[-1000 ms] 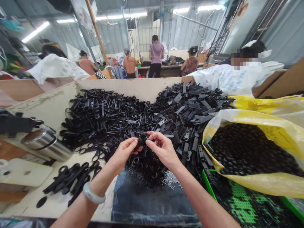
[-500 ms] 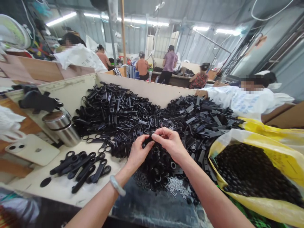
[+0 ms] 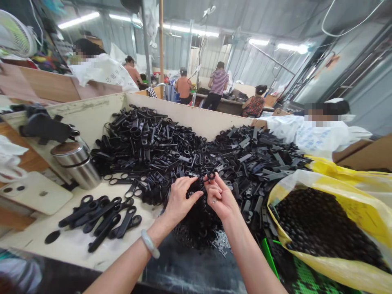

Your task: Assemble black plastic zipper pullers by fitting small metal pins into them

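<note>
My right hand (image 3: 221,198) pinches a small black ring-ended plastic part (image 3: 210,175) at its fingertips, its other fingers curled in. Beside it on the left, my left hand (image 3: 183,199) has thumb and fingers spread apart; its index fingertip comes close to the part, and whether it touches cannot be made out. Both hands are over a heap of black ring-ended plastic pieces (image 3: 147,143). Flat black plastic pieces (image 3: 260,151) are piled to the right. Below my hands lie small silver pins (image 3: 221,243), partly hidden by my right forearm.
Several black handle-like pieces (image 3: 104,216) lie on the left board, near a phone (image 3: 36,194) and a steel flask (image 3: 76,165). A yellow-white bag (image 3: 361,216) of small black round pieces stands at right. Low wooden walls (image 3: 183,116) edge the heap; people sit and stand beyond.
My hands have drawn slightly apart. My right hand has turned and now shows the ring part upright at its fingertips, while my left thumb and fingers have opened.
</note>
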The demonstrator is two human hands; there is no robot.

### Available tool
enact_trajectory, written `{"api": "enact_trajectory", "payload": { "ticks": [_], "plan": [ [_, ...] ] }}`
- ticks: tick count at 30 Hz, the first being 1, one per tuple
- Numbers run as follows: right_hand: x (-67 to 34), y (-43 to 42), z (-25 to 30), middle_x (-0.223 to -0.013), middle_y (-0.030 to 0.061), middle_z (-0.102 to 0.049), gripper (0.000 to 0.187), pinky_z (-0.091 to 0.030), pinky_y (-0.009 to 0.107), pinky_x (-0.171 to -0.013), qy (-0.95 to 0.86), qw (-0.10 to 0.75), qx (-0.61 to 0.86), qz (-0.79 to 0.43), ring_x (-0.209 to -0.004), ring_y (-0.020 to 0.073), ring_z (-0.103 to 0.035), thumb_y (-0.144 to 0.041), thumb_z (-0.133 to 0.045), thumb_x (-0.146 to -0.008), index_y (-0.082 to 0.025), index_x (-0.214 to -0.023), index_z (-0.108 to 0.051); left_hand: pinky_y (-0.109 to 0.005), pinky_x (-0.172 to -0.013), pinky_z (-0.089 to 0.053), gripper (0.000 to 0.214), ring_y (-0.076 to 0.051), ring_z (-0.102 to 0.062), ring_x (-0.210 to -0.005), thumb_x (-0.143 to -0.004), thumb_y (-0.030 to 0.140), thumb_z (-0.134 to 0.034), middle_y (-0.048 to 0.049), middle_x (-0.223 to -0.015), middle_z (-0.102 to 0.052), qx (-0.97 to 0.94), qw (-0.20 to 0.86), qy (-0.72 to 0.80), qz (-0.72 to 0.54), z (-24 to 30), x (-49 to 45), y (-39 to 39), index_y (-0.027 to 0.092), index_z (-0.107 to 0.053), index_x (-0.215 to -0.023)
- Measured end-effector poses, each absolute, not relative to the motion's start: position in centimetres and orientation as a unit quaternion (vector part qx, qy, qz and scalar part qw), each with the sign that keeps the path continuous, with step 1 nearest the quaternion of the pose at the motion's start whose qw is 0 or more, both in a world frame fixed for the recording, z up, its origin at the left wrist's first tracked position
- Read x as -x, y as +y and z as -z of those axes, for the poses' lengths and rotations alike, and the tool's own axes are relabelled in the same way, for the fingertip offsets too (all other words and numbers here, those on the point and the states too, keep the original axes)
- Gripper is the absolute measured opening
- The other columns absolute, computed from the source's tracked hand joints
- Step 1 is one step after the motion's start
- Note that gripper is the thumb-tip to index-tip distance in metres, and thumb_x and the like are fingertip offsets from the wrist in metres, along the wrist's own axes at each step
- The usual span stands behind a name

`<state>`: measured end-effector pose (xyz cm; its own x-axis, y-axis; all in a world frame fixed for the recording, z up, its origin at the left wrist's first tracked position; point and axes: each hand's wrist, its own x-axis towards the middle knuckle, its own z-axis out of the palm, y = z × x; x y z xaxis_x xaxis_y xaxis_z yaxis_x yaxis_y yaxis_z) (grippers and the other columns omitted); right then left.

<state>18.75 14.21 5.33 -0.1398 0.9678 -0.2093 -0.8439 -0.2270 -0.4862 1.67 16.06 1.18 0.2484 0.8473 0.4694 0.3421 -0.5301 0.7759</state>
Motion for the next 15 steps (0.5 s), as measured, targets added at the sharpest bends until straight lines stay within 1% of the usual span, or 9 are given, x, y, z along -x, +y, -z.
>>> {"api": "enact_trajectory", "payload": {
  "ticks": [3,6,8,10,11,12,13,14,15],
  "plan": [
    [-18.0,13.7,-5.8,-0.073,-0.006,-0.066,0.016,-0.037,0.003,-0.03,-0.101,0.603,0.224,-0.759,-0.038,-0.0016,-0.039,-0.023,-0.067,-0.102,-0.017,-0.088,-0.063,-0.051,-0.106,-0.046,0.038,-0.029,-0.062,-0.118,-0.091,0.022,-0.068,-0.0106,-0.122,-0.073,-0.757,0.261,0.384,-0.459,-2.3,-2.2,16.2,0.021,-0.066,-0.129],
    [-17.3,12.5,-6.7,-0.073,-0.0057,-0.065,0.014,-0.037,0.004,-0.032,-0.09,0.598,0.215,-0.767,-0.04,-0.0009,-0.04,-0.023,-0.07,-0.1,-0.016,-0.09,-0.064,-0.047,-0.105,-0.047,0.037,-0.026,-0.063,-0.115,-0.095,0.02,-0.058,-0.0102,-0.123,-0.073,-0.769,0.271,0.363,-0.451,-3.4,-2.1,15.8,0.02,-0.064,-0.132],
    [-16.9,11.2,-7.1,-0.076,-0.0044,-0.065,0.015,-0.037,0.005,-0.032,-0.092,0.592,0.216,-0.771,-0.041,-0.0004,-0.038,-0.024,-0.078,-0.094,-0.015,-0.092,-0.066,-0.044,-0.106,-0.047,0.035,-0.025,-0.064,-0.117,-0.099,0.021,-0.051,-0.0108,-0.127,-0.072,-0.768,0.286,0.361,-0.445,-4.0,-1.7,14.9,0.019,-0.064,-0.132],
    [-16.5,9.5,-7.2,-0.078,-0.0036,-0.064,0.023,-0.034,0.005,-0.032,-0.094,0.588,0.22,-0.773,-0.043,0.0,-0.037,-0.024,-0.087,-0.084,-0.016,-0.092,-0.067,-0.041,-0.1,-0.051,0.036,-0.024,-0.068,-0.108,-0.101,0.024,-0.047,-0.0116,-0.125,-0.072,-0.761,0.304,0.374,-0.434,-4.4,-1.0,13.2,0.018,-0.062,-0.133],
    [-16.4,8.4,-7.0,-0.076,-0.004,-0.063,0.027,-0.032,0.005,-0.033,-0.107,0.587,0.233,-0.768,-0.044,0.0002,-0.035,-0.025,-0.091,-0.08,-0.016,-0.09,-0.068,-0.039,-0.092,-0.054,0.037,-0.022,-0.071,-0.098,-0.102,0.027,-0.046,-0.0113,-0.12,-0.073,-0.748,0.335,0.387,-0.423,-4.5,-0.5,12.2,0.018,-0.062,-0.134],
    [-16.2,7.3,-6.6,-0.074,-0.0047,-0.061,0.029,-0.03,0.006,-0.033,-0.132,0.582,0.257,-0.76,-0.044,0.0002,-0.033,-0.026,-0.093,-0.077,-0.016,-0.088,-0.068,-0.034,-0.078,-0.056,0.037,-0.019,-0.071,-0.082,-0.103,0.03,-0.046,-0.0093,-0.111,-0.075,-0.726,0.384,0.401,-0.405,-4.5,0.0,11.0,0.018,-0.061,-0.135],
    [-16.1,6.1,-6.1,-0.073,-0.0049,-0.06,0.029,-0.027,0.007,-0.034,-0.169,0.575,0.294,-0.744,-0.044,0.0001,-0.031,-0.029,-0.094,-0.075,-0.017,-0.085,-0.069,-0.029,-0.066,-0.054,0.038,-0.015,-0.068,-0.069,-0.103,0.034,-0.048,-0.0063,-0.103,-0.075,-0.673,0.484,0.415,-0.375,-4.4,0.6,9.7,0.02,-0.06,-0.136],
    [-16.1,4.8,-5.5,-0.074,-0.0042,-0.06,0.029,-0.025,0.008,-0.035,-0.218,0.561,0.342,-0.722,-0.045,0.0001,-0.03,-0.032,-0.093,-0.075,-0.017,-0.083,-0.07,-0.025,-0.055,-0.048,0.039,-0.013,-0.065,-0.061,-0.102,0.038,-0.05,-0.004,-0.095,-0.073,-0.597,0.585,0.425,-0.348,-4.3,1.1,8.3,0.02,-0.059,-0.136],
    [-16.1,3.6,-4.8,-0.08,-0.0023,-0.062,0.028,-0.024,0.009,-0.037,-0.27,0.546,0.391,-0.69,-0.046,0.0002,-0.031,-0.034,-0.092,-0.077,-0.017,-0.081,-0.071,-0.022,-0.05,-0.044,0.04,-0.011,-0.062,-0.057,-0.1,0.04,-0.055,-0.0025,-0.089,-0.071,-0.514,0.665,0.432,-0.328,-4.1,1.6,7.0,0.019,-0.059,-0.134]
  ]
}}
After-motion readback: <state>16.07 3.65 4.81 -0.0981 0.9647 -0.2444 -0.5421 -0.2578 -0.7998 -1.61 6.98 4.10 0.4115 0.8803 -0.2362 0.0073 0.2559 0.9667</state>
